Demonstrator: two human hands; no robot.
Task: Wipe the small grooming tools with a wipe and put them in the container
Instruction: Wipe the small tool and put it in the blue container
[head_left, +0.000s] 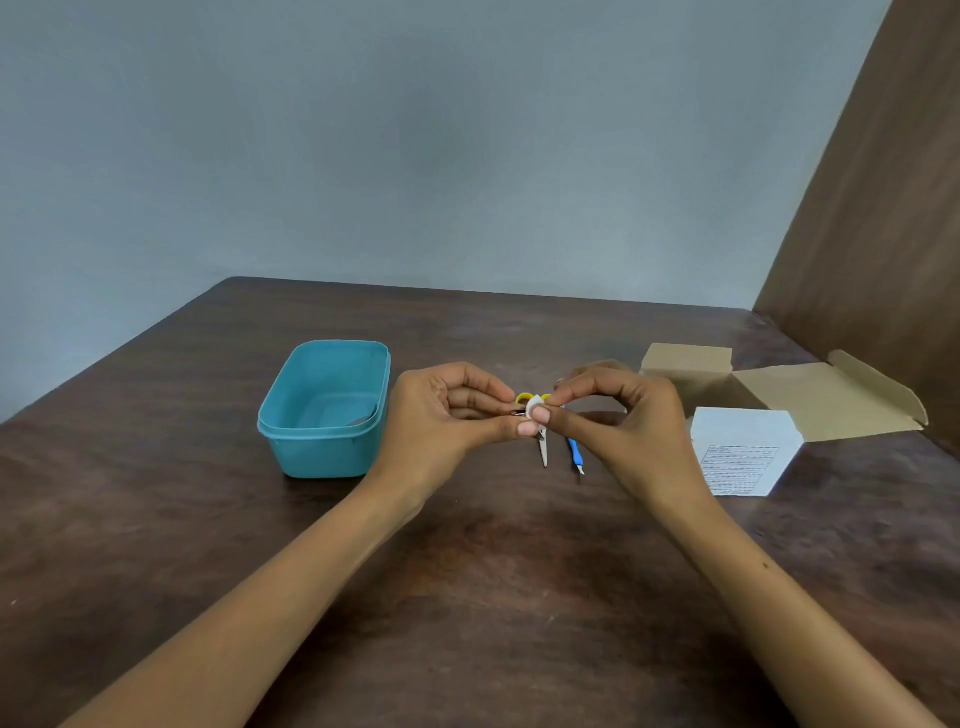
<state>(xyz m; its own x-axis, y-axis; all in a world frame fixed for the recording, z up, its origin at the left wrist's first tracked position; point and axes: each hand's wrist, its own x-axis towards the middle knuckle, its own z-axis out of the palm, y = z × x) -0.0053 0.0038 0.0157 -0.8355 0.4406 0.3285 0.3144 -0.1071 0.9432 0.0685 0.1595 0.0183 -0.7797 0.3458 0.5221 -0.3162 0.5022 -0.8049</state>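
Pinching a small metal tool, the left hand meets the right hand pinching a white wipe.

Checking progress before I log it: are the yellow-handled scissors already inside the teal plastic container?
No, the yellow-handled scissors lie on the brown wooden table, right of the teal plastic container.

We see a dark wooden table. On it, to the left, stands a teal container. Near the middle lie yellow-handled scissors and, just right, a blue tool. To the right sit a white box and, farther, an opened cardboard box.
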